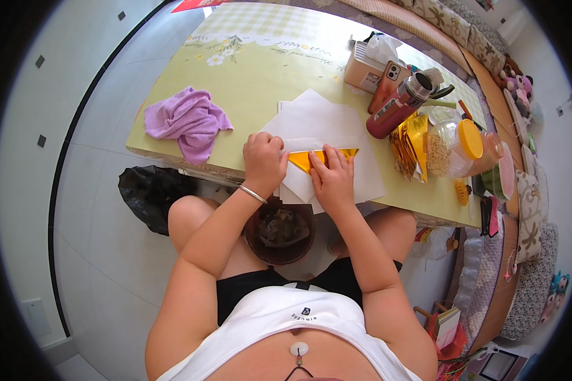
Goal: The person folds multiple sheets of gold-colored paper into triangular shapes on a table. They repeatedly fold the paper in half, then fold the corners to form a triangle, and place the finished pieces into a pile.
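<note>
A gold foil sheet [299,160], folded into a long narrow triangle, lies on a stack of white paper sheets [321,120] at the table's near edge. My left hand [265,162] is closed at the foil's left tip, its thumb and fingers pressed together there. My right hand [332,178] rests on the foil's middle and right part, fingers spread and pressing down on it. Parts of the foil are hidden under these fingers. To the right stands a bundle of gold foil sheets [410,146].
A purple cloth [187,122] lies at the left. Along the right are a dark red bottle [400,105], a phone [388,86], a tissue box [364,66] and a yellow-lidded jar [451,149]. Below the edge, between my knees, stands a brown bin [279,251]; a black bag [149,197] sits left.
</note>
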Action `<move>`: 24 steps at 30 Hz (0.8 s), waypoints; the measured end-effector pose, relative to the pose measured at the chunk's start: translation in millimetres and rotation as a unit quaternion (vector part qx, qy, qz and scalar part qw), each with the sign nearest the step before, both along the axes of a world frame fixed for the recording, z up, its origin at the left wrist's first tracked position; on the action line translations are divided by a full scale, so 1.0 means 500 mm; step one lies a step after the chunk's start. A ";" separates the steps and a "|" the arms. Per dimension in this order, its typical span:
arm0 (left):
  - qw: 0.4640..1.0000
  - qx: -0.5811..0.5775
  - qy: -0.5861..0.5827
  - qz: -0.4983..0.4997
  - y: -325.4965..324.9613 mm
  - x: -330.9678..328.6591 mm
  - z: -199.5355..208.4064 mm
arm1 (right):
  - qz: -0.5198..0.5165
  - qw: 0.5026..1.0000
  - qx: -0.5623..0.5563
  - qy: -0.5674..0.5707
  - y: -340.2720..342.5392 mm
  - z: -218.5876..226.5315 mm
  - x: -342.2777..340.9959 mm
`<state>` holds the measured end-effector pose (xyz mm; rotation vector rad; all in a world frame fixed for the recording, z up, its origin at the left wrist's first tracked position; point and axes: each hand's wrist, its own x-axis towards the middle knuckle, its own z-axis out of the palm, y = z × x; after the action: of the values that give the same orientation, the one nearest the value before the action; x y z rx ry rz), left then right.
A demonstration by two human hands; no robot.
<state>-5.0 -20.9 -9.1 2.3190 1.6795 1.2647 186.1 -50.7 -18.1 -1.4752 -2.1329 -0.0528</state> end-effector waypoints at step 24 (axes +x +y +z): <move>0.993 -0.093 0.035 -0.061 0.036 0.042 0.030 | 0.031 0.994 0.039 -0.098 0.115 0.066 0.095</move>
<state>15.7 -3.1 6.1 2.3397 1.5701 0.9714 233.7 7.0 14.8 -1.4069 -2.3025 -0.2653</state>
